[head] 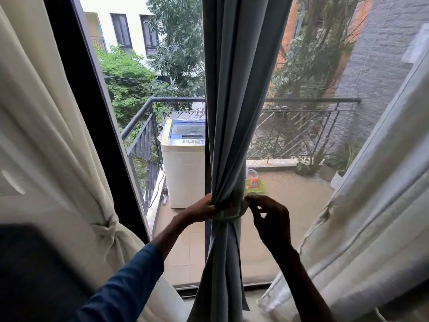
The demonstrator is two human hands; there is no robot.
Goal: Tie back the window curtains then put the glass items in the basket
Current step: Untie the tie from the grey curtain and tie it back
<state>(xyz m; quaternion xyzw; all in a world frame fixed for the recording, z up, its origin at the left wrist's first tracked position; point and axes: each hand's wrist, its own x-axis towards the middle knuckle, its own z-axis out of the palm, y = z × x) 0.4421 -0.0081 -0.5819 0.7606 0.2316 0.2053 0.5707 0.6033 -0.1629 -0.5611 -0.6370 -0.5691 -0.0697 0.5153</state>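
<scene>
A grey-blue curtain [234, 112] hangs gathered in front of the window's middle post. A pale fabric tie-back [228, 217] is wrapped round it at hand height. My left hand [202, 209] grips the gathered curtain and the tie on its left side. My right hand [270, 217] pinches the tie's end at the curtain's right edge. A cream curtain [46, 135] on the left is knotted back with its own tie [106, 228]. A white curtain [376, 205] hangs loose on the right. No glass items or basket are in view.
A black window frame [92, 112] runs along the left. Beyond the glass lies a balcony with a washing machine [183, 163], a metal railing [290, 129] and potted plants [325, 166]. A dark blurred object [30, 270] fills the lower left corner.
</scene>
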